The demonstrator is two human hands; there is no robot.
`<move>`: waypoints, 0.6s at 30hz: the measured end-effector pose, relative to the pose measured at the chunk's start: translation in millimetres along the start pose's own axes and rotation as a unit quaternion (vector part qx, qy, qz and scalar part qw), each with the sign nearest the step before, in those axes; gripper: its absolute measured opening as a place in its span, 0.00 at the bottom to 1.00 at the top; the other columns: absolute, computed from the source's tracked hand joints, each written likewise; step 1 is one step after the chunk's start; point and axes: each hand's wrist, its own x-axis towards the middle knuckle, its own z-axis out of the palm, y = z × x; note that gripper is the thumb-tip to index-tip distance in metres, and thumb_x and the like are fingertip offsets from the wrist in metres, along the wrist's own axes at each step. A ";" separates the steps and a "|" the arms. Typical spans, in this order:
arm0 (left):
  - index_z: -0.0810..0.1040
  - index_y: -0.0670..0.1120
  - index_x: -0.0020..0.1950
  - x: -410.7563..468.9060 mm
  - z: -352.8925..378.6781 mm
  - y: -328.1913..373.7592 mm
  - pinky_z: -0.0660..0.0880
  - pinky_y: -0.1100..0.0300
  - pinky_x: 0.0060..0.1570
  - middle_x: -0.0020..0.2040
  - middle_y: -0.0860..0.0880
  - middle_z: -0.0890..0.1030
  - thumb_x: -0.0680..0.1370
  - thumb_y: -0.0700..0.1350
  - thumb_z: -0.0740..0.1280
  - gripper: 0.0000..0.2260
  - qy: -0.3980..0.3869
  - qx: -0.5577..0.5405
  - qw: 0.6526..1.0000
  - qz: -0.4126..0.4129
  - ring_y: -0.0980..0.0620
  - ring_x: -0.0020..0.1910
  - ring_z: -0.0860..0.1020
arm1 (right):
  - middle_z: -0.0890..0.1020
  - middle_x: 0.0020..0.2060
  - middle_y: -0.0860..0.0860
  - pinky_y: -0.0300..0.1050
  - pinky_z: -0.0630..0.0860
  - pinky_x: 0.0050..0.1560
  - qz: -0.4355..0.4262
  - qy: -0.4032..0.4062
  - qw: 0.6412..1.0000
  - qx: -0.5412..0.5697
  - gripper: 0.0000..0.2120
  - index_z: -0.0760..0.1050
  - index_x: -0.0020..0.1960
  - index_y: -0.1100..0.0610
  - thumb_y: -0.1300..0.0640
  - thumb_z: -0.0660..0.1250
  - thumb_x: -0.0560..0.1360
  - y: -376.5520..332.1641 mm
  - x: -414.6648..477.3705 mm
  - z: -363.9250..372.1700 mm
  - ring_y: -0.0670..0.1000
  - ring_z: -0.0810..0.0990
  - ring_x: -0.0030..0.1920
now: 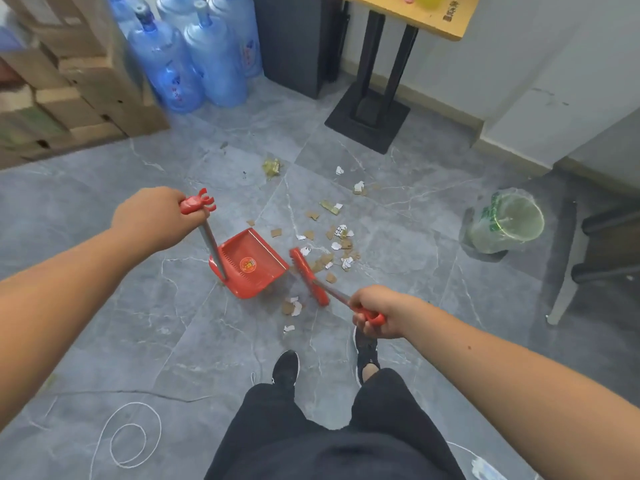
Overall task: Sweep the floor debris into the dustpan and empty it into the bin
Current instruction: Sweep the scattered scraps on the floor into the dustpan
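Note:
A red dustpan (251, 263) rests on the grey tiled floor, its mouth facing right. My left hand (156, 218) grips the red top of its long metal handle. My right hand (377, 315) grips the red handle of a small red broom (309, 276), whose head touches the floor just right of the dustpan's mouth. Scraps of torn paper and cardboard debris (337, 244) lie scattered right of the broom, with a few pieces (292, 306) below the broom head. A bin lined with a clear-green bag (507, 225) stands to the right.
Blue water jugs (194, 57) and stacked cardboard boxes (69, 84) stand at the back left. A black table base (367, 123) sits behind the debris. A chair leg (564, 292) is at the right. My black shoes (285, 368) are below the broom. A white cord (135, 438) lies at the lower left.

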 end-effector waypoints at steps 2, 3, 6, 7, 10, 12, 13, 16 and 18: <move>0.77 0.46 0.37 -0.1 -3.6 5.9 0.70 0.54 0.39 0.33 0.47 0.75 0.78 0.64 0.66 0.22 0.012 -0.010 0.999 -0.030 0.40 0.39 0.74 | 0.70 0.27 0.53 0.33 0.65 0.18 0.008 -0.018 0.997 -0.072 0.02 0.70 0.47 0.59 0.62 0.63 0.78 -18.6 3.6 -19.8 0.45 0.67 0.23; 0.76 0.47 0.37 -3.1 -5.2 8.4 0.71 0.53 0.39 0.32 0.47 0.74 0.78 0.64 0.66 0.22 0.018 -0.008 0.999 -0.044 0.40 0.39 0.74 | 0.70 0.27 0.52 0.33 0.66 0.18 0.016 -0.028 0.994 -0.105 0.02 0.70 0.48 0.59 0.62 0.64 0.78 -27.5 5.3 -29.6 0.45 0.66 0.23; 0.76 0.46 0.36 -20.2 -10.7 14.9 0.74 0.52 0.39 0.33 0.46 0.74 0.78 0.65 0.66 0.23 0.028 0.011 0.995 -0.095 0.40 0.39 0.75 | 0.71 0.26 0.52 0.31 0.66 0.20 0.034 -0.060 0.982 -0.176 0.02 0.71 0.45 0.60 0.64 0.64 0.76 -52.2 11.6 -56.5 0.45 0.65 0.23; 0.76 0.46 0.36 -27.0 -12.6 17.7 0.74 0.51 0.39 0.33 0.45 0.75 0.78 0.65 0.65 0.24 0.033 0.013 0.993 -0.113 0.39 0.39 0.75 | 0.71 0.26 0.52 0.31 0.66 0.20 0.035 -0.069 0.977 -0.197 0.03 0.71 0.44 0.60 0.64 0.64 0.76 -59.0 12.9 -63.0 0.45 0.65 0.23; 0.77 0.44 0.38 -47.5 -17.6 27.1 0.72 0.52 0.38 0.33 0.44 0.75 0.78 0.66 0.65 0.25 0.040 0.018 0.984 -0.170 0.39 0.39 0.75 | 0.72 0.26 0.52 0.33 0.68 0.19 0.030 -0.084 0.967 -0.237 0.02 0.71 0.44 0.61 0.65 0.64 0.75 -73.0 17.4 -75.2 0.45 0.67 0.23; 0.76 0.43 0.38 -64.2 -20.1 32.7 0.71 0.52 0.38 0.33 0.44 0.74 0.78 0.65 0.65 0.25 0.042 0.019 0.977 -0.207 0.39 0.39 0.73 | 0.72 0.27 0.53 0.33 0.69 0.18 0.028 -0.096 0.960 -0.261 0.02 0.71 0.46 0.61 0.65 0.64 0.75 -77.9 20.7 -79.2 0.45 0.69 0.21; 0.76 0.43 0.37 -73.6 -21.2 34.0 0.71 0.51 0.38 0.33 0.44 0.74 0.78 0.65 0.64 0.26 0.044 0.021 0.973 -0.226 0.39 0.38 0.73 | 0.72 0.28 0.53 0.34 0.69 0.18 0.029 -0.100 0.956 -0.275 0.02 0.71 0.48 0.61 0.65 0.63 0.76 -79.9 22.3 -79.4 0.45 0.69 0.21; 0.75 0.45 0.37 -105.1 -25.8 35.0 0.73 0.52 0.38 0.34 0.44 0.75 0.78 0.66 0.64 0.25 0.052 0.026 0.959 -0.279 0.39 0.39 0.74 | 0.72 0.27 0.53 0.34 0.68 0.18 0.043 -0.116 0.938 -0.322 0.02 0.71 0.48 0.62 0.65 0.63 0.76 -83.7 30.3 -74.1 0.45 0.68 0.24; 0.74 0.45 0.37 -125.7 -28.7 36.1 0.73 0.51 0.39 0.34 0.44 0.74 0.78 0.65 0.64 0.24 0.054 0.021 0.948 -0.313 0.38 0.41 0.75 | 0.72 0.27 0.52 0.34 0.68 0.18 0.054 -0.133 0.925 -0.353 0.02 0.71 0.48 0.62 0.64 0.63 0.75 -85.0 33.5 -66.3 0.45 0.67 0.25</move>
